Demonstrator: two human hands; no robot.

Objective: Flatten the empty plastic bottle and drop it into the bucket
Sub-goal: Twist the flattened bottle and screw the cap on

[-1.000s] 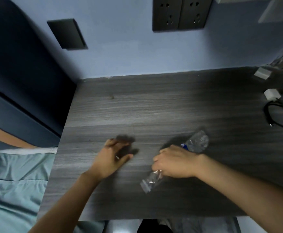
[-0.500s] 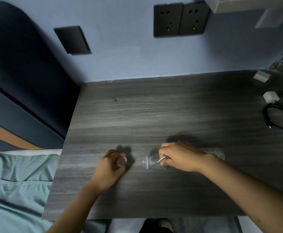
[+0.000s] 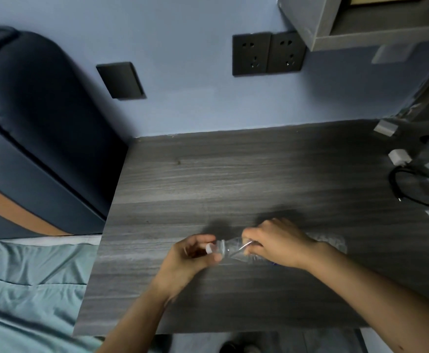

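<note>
A clear, crumpled plastic bottle (image 3: 231, 248) lies on its side on the dark grey wooden desk (image 3: 234, 179), neck pointing left. My right hand (image 3: 277, 242) presses down on its middle and hides most of the body; the bottle's base shows past my wrist. My left hand (image 3: 190, 256) pinches the white cap (image 3: 209, 248) at the bottle's mouth. No bucket is in view.
A coiled black cable (image 3: 412, 189), a white charger plug (image 3: 399, 156) and small items lie at the desk's right end. Wall sockets (image 3: 268, 53) sit behind the desk. A dark padded headboard (image 3: 35, 123) and teal bedding (image 3: 24, 289) lie to the left.
The bottle has turned from a diagonal lie to level, neck toward the left. My left hand has moved right, from apart to gripping the cap at the bottle's mouth.
</note>
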